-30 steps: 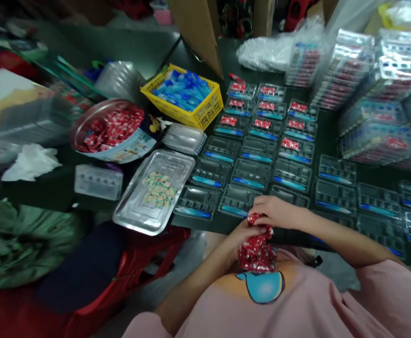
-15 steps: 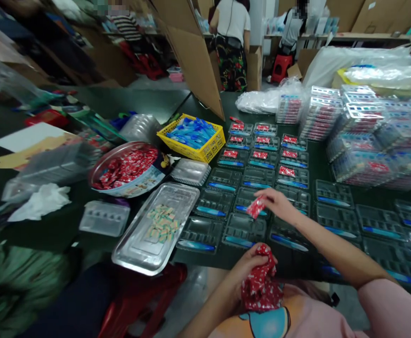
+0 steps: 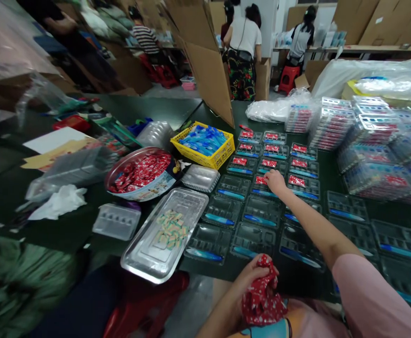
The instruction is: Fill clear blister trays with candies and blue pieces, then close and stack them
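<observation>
My left hand (image 3: 250, 278) is closed round a bunch of red packets with white specks (image 3: 264, 300), held low in front of my body. My right hand (image 3: 275, 182) reaches forward over the rows of clear plastic trays. Its fingertips pinch the edge of a small red packet (image 3: 260, 180), which lies in the upper part of one tray; the fingers partly cover it. A blue pen (image 3: 266, 193) lies along the front of that tray. Nearby trays farther back hold both a red packet (image 3: 269, 163) and a pen, while nearer ones show a pen (image 3: 260, 220) only.
Left of the trays stand a yellow basket of blue pens (image 3: 230, 151), a tub of red packets (image 3: 145, 192) and a metal tray (image 3: 130, 259) with small pale pieces. Stacked filled packs (image 3: 332, 124) rise at the right. A cardboard flap (image 3: 208, 65) stands upright behind; people work beyond.
My right hand has moved forward with its red packet, which now lies in a tray. My left hand still grips the bunch. The camera view has shifted slightly.
</observation>
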